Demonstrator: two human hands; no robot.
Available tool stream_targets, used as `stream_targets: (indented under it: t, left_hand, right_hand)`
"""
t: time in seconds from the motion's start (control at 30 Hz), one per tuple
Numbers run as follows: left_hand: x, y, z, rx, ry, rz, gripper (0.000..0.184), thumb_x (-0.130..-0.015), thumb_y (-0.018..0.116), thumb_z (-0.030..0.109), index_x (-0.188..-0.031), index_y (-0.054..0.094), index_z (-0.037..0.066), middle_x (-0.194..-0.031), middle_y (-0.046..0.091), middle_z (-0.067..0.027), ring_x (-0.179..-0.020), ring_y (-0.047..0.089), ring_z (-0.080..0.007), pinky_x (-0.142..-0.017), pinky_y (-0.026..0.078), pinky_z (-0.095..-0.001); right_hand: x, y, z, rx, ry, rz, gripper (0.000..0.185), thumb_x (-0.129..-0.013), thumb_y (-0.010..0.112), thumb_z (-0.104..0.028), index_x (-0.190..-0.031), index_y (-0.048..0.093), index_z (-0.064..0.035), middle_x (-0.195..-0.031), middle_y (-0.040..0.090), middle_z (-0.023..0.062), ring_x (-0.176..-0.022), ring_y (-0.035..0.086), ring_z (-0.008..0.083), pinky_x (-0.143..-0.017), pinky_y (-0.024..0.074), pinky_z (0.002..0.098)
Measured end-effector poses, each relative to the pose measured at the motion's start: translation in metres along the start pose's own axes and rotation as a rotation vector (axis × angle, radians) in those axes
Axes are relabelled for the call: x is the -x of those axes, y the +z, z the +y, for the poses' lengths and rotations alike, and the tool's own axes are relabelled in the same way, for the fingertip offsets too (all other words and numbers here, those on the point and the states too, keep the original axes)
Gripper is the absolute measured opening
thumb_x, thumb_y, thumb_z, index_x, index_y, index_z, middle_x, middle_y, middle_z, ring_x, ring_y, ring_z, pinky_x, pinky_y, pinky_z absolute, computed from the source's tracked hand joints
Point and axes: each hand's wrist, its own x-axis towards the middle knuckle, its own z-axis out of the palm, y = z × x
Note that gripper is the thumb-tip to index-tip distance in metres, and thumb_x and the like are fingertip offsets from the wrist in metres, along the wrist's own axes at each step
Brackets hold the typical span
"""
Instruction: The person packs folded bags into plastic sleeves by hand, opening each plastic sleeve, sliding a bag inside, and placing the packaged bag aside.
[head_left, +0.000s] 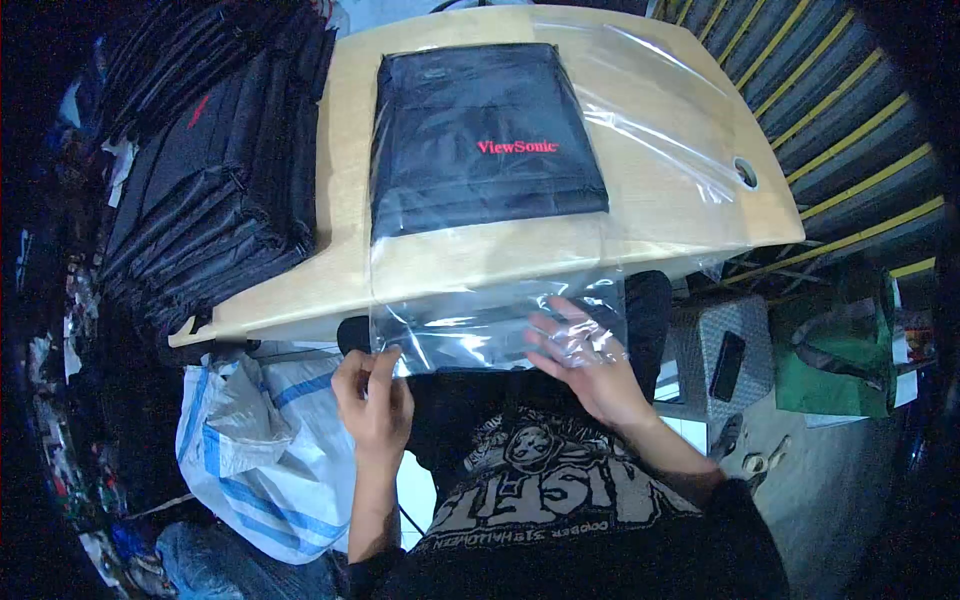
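A flat black fabric bag with red ViewSonic lettering (490, 110) lies on the wooden table inside a clear plastic bag (480, 255). The plastic's open-looking end hangs over the near table edge towards my lap. My left hand (373, 400) pinches the near left corner of the plastic between thumb and fingers. On the other side, my right hand (588, 365) has its fingers spread, palm up, at the near right part of the plastic. Film covers some of those fingers; whether they are inside or beneath the bag I cannot tell.
Several black fabric bags (225, 180) are stacked left of the wooden table (690, 215). More clear film (650, 100) lies on the table's right. A white-and-blue woven sack (265, 450) stands below left. At right are a phone (728, 366) on a grey box and a green bag (835, 350).
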Motion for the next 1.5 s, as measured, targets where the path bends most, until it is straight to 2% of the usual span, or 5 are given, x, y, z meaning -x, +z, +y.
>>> stream_targets:
  t: [0.27,0.53,0.87,1.37,1.5]
  left_hand:
    - [0.001,-0.017,-0.009,0.192,-0.029,-0.098,0.034,-0.077,0.053,0.017,-0.107,0.058,0.001,-0.103,0.052,-0.017,-0.097,0.054,-0.0292,-0.085,0.043,-0.0399]
    - [-0.003,0.007,-0.01,1.167,-1.263,-0.257,0.026,-0.09,0.059,0.017,-0.108,0.057,-0.002,-0.094,0.064,-0.0135,-0.075,0.064,-0.0177,-0.062,0.052,-0.0262]
    - [-0.006,-0.009,-0.042,1.13,-0.874,-0.638,0.039,-0.088,0.063,0.025,-0.114,0.056,-0.003,-0.102,0.065,-0.0137,-0.087,0.064,-0.0186,-0.075,0.052,-0.0308]
    - [-0.024,0.01,-0.052,1.504,-1.148,-0.761,0.05,-0.088,0.06,0.03,-0.111,0.049,-0.013,-0.108,0.06,-0.0271,-0.094,0.064,-0.0367,-0.074,0.057,-0.046]
    - [-0.034,0.019,-0.041,1.337,-1.147,-0.728,0.027,-0.084,0.067,0.019,-0.093,0.061,-0.006,-0.085,0.068,-0.0159,-0.08,0.068,-0.0232,-0.069,0.056,-0.0319]
  right_hand:
    - [0.041,-0.089,-0.013,0.363,-0.414,0.439,0.029,-0.093,0.046,-0.027,-0.099,0.058,-0.0011,-0.1,0.063,0.0134,-0.084,0.063,0.0204,-0.068,0.0536,0.0323]
    - [0.008,-0.073,-0.055,0.524,-0.228,0.357,0.026,-0.086,0.065,-0.017,-0.103,0.061,0.0023,-0.087,0.064,0.0062,-0.073,0.061,0.0122,-0.065,0.0493,0.0239]
    - [0.005,-0.085,-0.067,0.565,-0.209,0.29,0.032,-0.089,0.061,-0.028,-0.102,0.064,0.0012,-0.084,0.066,0.0046,-0.071,0.059,0.0084,-0.062,0.0468,0.0239]
    - [-0.014,-0.082,-0.08,0.377,0.045,0.036,0.026,-0.089,0.062,-0.02,-0.096,0.061,0.0051,-0.088,0.067,0.0146,-0.081,0.066,0.0211,-0.073,0.0532,0.0317]
    - [-0.032,-0.086,-0.068,0.464,0.039,0.034,0.024,-0.09,0.059,-0.017,-0.093,0.059,0.0065,-0.088,0.067,0.0184,-0.078,0.067,0.0237,-0.066,0.0527,0.0308]
